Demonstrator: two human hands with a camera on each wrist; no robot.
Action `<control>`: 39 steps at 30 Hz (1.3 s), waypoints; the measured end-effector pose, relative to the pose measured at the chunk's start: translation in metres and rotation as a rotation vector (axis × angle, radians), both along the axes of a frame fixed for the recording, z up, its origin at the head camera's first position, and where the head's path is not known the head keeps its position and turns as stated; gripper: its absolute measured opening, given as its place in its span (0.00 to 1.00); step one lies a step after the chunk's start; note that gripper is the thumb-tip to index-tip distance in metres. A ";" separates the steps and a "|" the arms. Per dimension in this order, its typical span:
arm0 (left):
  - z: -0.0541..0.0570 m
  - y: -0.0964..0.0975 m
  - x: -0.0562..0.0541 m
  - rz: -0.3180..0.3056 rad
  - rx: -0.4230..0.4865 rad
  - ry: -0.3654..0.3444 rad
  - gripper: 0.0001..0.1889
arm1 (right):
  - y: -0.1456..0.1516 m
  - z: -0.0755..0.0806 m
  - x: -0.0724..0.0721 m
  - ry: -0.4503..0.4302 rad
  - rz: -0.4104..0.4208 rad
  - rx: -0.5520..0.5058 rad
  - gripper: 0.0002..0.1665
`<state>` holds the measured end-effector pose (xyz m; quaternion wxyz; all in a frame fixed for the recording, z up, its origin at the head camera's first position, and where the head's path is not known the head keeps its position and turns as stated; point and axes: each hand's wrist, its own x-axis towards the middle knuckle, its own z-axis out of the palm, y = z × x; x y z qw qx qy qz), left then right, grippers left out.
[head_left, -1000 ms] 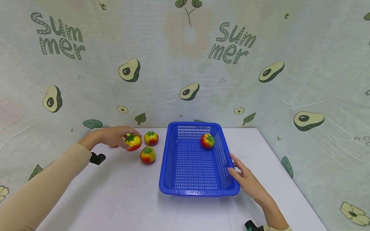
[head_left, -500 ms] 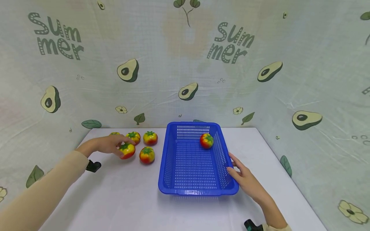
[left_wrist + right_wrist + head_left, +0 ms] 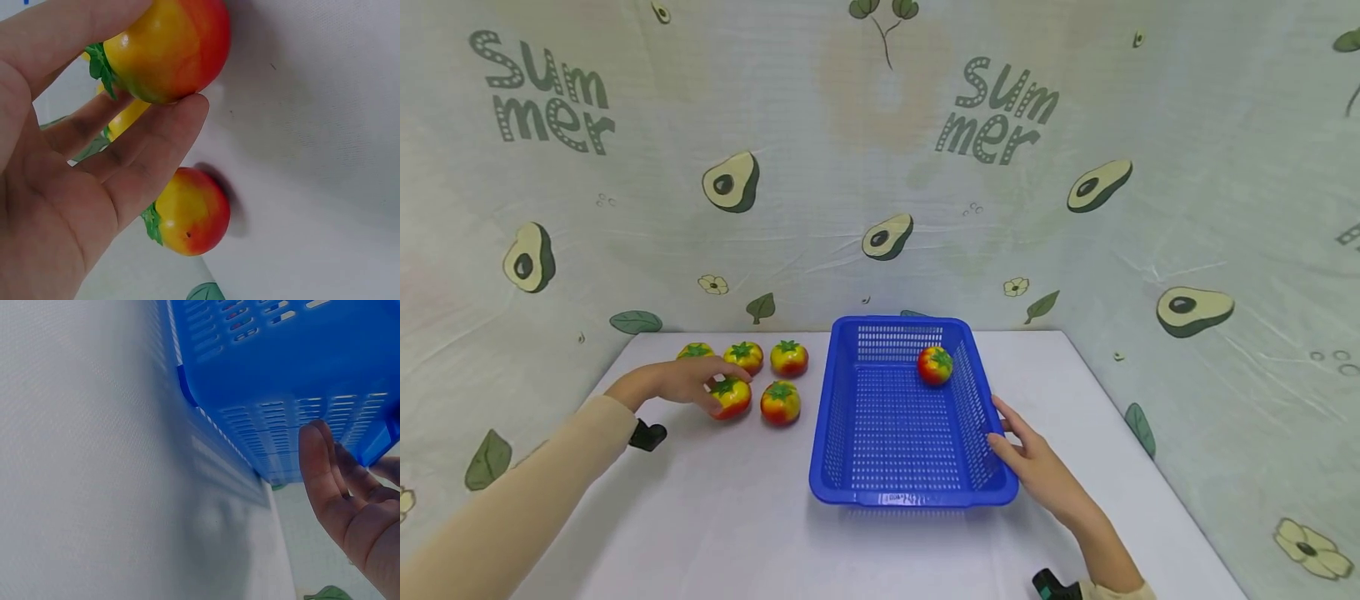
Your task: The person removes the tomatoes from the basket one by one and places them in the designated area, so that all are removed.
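My left hand (image 3: 688,382) holds a red-and-yellow tomato (image 3: 733,399) with a green leafy top. In the left wrist view its thumb lies on one side of the tomato (image 3: 178,50) and the fingers on the other. Several similar tomatoes surround that hand: one (image 3: 781,404) to the right, others (image 3: 789,358) (image 3: 744,357) behind, and one (image 3: 696,350) partly hidden by the hand. My right hand (image 3: 1037,462) grips the right rim of a blue plastic basket (image 3: 913,499), thumb at the rim, fingers along the outer wall. Inside the basket, toward the back right, lies one tomato (image 3: 935,366).
A white table (image 3: 722,517) carries everything. Behind and beside it hangs a pale cloth (image 3: 820,183) printed with avocados and lettering. The basket's slotted wall (image 3: 275,425) shows close up in the right wrist view.
My left hand has brought its tomato left and nearer, down to the row's front, uncovering the tomatoes behind. The right hand has stayed at the basket's rim.
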<state>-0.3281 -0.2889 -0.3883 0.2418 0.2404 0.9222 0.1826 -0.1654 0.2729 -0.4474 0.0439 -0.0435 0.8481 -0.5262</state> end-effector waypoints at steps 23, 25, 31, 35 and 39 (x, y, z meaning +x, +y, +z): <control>-0.012 0.001 -0.001 -0.009 0.009 0.020 0.34 | 0.007 0.008 -0.001 -0.003 0.043 0.065 0.42; -0.011 0.002 -0.001 -0.006 0.019 0.008 0.34 | 0.009 0.008 -0.001 -0.007 0.056 0.068 0.42; -0.010 0.003 -0.001 0.003 0.026 -0.015 0.35 | 0.012 0.009 -0.001 -0.016 0.089 0.075 0.43; -0.008 0.003 -0.001 0.008 0.023 -0.012 0.36 | 0.012 0.011 -0.001 -0.015 0.100 0.077 0.44; -0.005 0.003 0.001 0.015 0.014 0.001 0.36 | 0.013 0.013 -0.001 -0.016 0.102 0.080 0.44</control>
